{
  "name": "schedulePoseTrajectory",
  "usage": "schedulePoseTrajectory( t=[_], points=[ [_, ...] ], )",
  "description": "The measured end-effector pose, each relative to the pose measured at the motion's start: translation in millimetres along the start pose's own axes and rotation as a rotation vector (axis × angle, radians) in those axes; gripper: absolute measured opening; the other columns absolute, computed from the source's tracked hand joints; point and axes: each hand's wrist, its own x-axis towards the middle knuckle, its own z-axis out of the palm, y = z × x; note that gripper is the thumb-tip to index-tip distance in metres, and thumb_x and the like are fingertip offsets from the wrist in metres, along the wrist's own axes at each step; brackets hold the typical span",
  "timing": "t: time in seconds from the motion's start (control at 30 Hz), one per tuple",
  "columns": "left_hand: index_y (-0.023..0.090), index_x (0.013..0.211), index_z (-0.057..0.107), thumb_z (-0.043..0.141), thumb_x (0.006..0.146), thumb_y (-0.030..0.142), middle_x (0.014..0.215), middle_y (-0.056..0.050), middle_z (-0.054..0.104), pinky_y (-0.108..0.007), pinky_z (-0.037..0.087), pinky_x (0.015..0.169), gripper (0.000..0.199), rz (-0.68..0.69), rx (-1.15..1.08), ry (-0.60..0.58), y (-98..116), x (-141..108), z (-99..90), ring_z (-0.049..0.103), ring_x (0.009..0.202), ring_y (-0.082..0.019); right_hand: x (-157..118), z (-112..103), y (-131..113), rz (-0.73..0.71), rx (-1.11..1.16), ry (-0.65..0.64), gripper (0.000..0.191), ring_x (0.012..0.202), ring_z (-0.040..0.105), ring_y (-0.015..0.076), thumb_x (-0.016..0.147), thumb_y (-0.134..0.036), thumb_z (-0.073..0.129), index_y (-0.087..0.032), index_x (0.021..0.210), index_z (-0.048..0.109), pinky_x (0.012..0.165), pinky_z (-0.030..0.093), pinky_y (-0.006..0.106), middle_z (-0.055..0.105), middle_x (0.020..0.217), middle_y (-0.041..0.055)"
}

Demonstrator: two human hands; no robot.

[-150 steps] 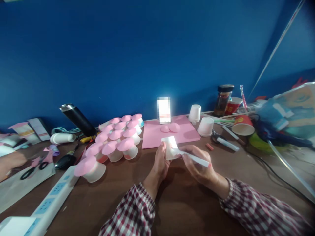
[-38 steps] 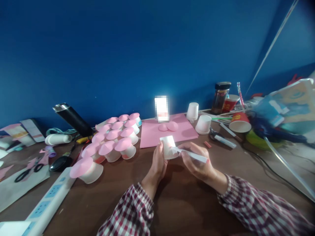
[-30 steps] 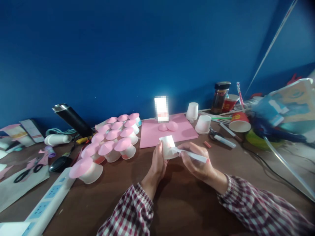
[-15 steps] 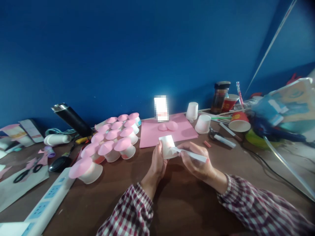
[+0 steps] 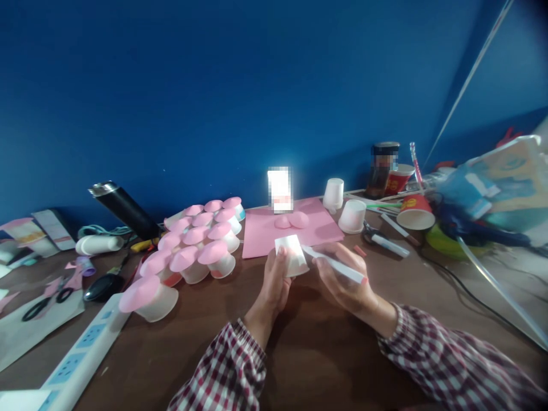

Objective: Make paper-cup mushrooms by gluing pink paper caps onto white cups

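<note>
My left hand (image 5: 276, 281) is closed around a small white paper cup (image 5: 295, 257), held tilted and upside down above the table. In my right hand (image 5: 346, 279) is a white marker pen (image 5: 342, 266) with a red end, gripped like a pencil. Its tip points at the cup's upper right side; I cannot tell whether it touches. Behind the cup lies a pink paper sheet (image 5: 261, 234) with two pink paper cones (image 5: 298, 219) on it. Several upturned cups with pink cone tops (image 5: 220, 257) stand in rows to the left.
Two white cups (image 5: 353, 216) stand upside down at right, near a red cap (image 5: 360, 251) and another marker (image 5: 390, 245). Farther right are a jar (image 5: 382, 171) and red cups (image 5: 415, 212). At left are a power strip (image 5: 81, 348), a mouse (image 5: 105, 286) and scissors (image 5: 45, 302).
My right hand has drawn the marker slightly right, away from the cup's face. My left hand has turned the cup a little, and its thumb now lies farther across it.
</note>
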Motion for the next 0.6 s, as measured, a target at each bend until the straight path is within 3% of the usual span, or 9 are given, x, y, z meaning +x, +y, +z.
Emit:
schedulePoseTrajectory(
  t=[0.17, 0.27, 0.6],
  points=[
    [0.015, 0.100, 0.062, 0.068, 0.077, 0.048, 0.096, -0.007, 0.067, -0.031, 0.049, 0.076, 0.041, -0.051, -0.074, 0.007, 2.2, 0.4, -1.3, 0.063, 0.084, -0.018, 0.7, 1.6, 5.0, 0.031, 0.047, 0.084, 0.007, 0.070, 0.061, 0.0159, 0.087, -0.022, 0.057, -0.020, 0.092, 0.062, 0.065, 0.050, 0.027, 0.066, 0.080, 0.0032],
    [0.015, 0.102, 0.063, 0.067, 0.079, 0.047, 0.100, -0.008, 0.067, -0.034, 0.049, 0.084, 0.040, -0.052, -0.125, 0.016, 3.0, 1.5, -1.5, 0.063, 0.091, -0.020, -0.8, 2.5, 6.0, 0.048, 0.076, 0.034, 0.008, 0.068, 0.060, 0.0160, 0.088, -0.022, 0.055, -0.019, 0.093, 0.061, 0.065, 0.050, 0.028, 0.065, 0.079, 0.0031],
    [0.015, 0.088, 0.065, 0.058, 0.085, 0.044, 0.082, -0.005, 0.066, -0.027, 0.050, 0.075, 0.031, -0.085, -0.076, 0.112, 2.4, 2.3, 2.1, 0.060, 0.075, -0.015, -0.3, 0.5, -3.3, -0.059, 0.071, -0.010, 0.007, 0.065, 0.057, 0.0150, 0.085, -0.018, 0.055, -0.020, 0.091, 0.059, 0.062, 0.049, 0.028, 0.061, 0.077, 0.0021]
  ],
)
